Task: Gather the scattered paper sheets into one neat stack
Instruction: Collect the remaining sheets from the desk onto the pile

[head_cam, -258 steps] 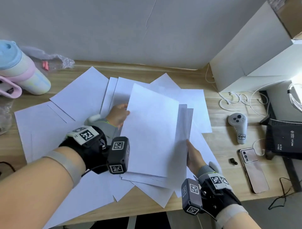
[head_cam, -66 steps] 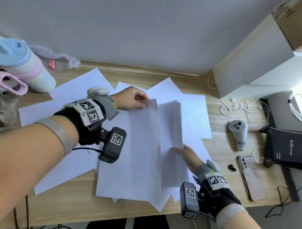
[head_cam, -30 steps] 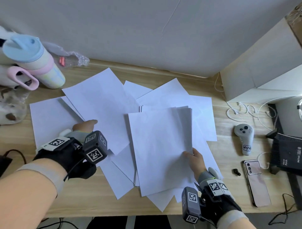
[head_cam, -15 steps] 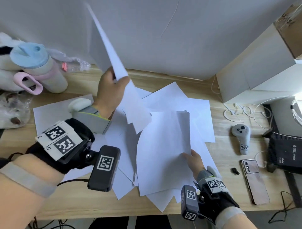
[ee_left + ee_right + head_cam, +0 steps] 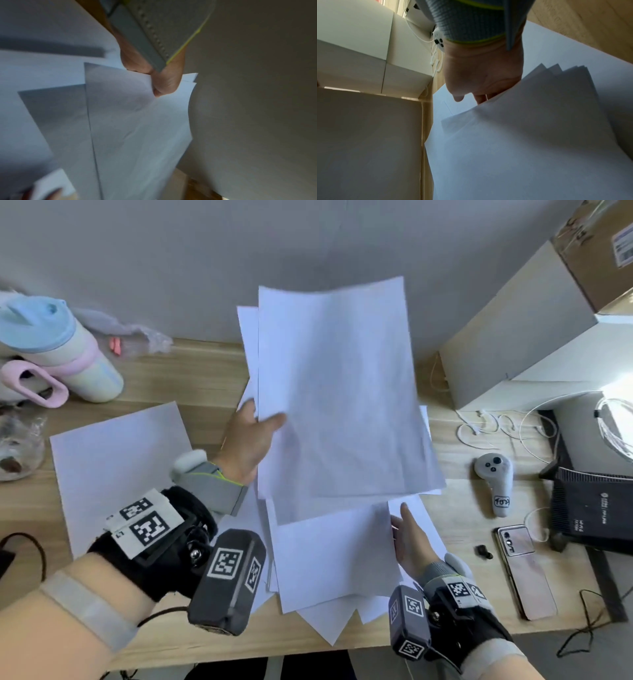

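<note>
My left hand (image 5: 255, 436) holds a few white sheets (image 5: 335, 392) up in the air over the middle of the desk, thumb on top at their left edge. In the left wrist view, the left hand (image 5: 163, 83) pinches those sheets (image 5: 137, 128). Below them lies the gathered paper stack (image 5: 332, 556), and my right hand (image 5: 407, 539) grips its right edge. The right wrist view shows the right hand (image 5: 481, 81) with fingers hidden behind the fanned stack (image 5: 539, 135). One loose sheet (image 5: 120, 467) lies flat at the left. More sheets poke out under the stack.
A pastel bottle (image 5: 68, 354) with a pink handle stands at the back left, a plastic bag (image 5: 17, 446) beside it. At the right are a white box (image 5: 531, 337), white cables (image 5: 496, 426), a controller (image 5: 495, 484), a phone (image 5: 524, 570) and a black router (image 5: 596, 515).
My left hand has swung the lifted sheets from the left to over the middle, so they now face me above the stack. The right hand stays at the stack's right edge.
</note>
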Motion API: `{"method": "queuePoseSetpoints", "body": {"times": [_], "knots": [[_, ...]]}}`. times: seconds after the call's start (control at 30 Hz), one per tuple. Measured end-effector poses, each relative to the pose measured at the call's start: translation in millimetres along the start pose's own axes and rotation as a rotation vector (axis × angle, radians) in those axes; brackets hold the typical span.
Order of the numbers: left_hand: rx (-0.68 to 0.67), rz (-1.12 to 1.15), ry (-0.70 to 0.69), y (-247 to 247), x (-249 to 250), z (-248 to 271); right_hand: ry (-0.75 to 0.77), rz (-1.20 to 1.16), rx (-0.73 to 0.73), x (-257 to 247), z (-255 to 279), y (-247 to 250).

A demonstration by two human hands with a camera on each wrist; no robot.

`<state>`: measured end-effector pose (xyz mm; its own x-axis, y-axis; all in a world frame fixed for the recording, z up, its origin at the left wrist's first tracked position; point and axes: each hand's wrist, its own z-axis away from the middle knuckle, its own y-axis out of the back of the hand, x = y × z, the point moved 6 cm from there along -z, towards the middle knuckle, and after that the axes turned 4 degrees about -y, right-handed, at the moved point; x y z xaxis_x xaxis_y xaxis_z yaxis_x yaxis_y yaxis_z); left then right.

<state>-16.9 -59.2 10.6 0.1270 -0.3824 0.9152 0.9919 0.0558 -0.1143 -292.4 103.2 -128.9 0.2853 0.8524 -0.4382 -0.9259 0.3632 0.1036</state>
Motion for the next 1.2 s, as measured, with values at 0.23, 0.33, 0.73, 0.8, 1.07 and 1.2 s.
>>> {"method": "queuePoseSetpoints", "body": {"times": [0.23, 0.33, 0.73, 0.8, 1.07, 1.2], "knots": [[-0.095, -0.407, 0.268, 19, -116, 15, -0.001, -0.032, -0.083, -6, -3, 4], [-0.221, -0.473, 0.358, 18, -143, 20, 0.008, 0.021, -0.098, -10, -5, 3], [0.181, -0.913, 0.236, 72, -120, 4, 0.175, 0.360, 0.060, -19, -3, -8], [0.343, -0.986, 0.224, 97, -107, 4, 0.184, 0.371, 0.074, -17, -4, -9], [0.375, -1.043, 0.367, 127, -110, -4, 0.212, 0.366, 0.097, -14, 0, -14], [0.430, -1.062, 0.336, 135, -107, -6, 0.214, 0.374, 0.109, -14, 1, -16]]}}
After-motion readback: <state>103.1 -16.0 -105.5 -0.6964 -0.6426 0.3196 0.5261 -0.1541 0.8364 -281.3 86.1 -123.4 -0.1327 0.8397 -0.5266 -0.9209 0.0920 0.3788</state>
